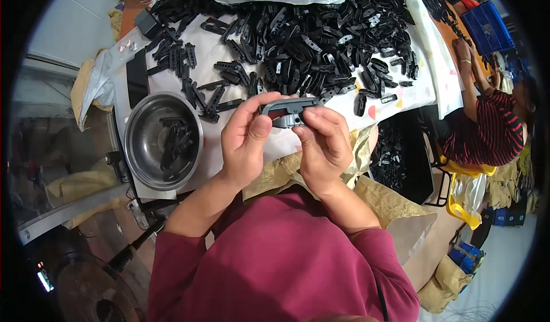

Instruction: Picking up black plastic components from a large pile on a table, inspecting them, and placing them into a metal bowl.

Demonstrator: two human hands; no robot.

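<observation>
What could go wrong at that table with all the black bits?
The dark part could slip, as the left grip and right grip hold it in the air. If dropped, it might get lost among the black pieces just beyond. The metal bowl sits near the table's left edge, so a bump could tip it.

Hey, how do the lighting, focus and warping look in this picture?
Head view: warped toward the rim, corners black; head view: bright highlights on the bowl, a shadow across the shirt, the fan dim; head view: the held part looks fairly sharp.
</observation>
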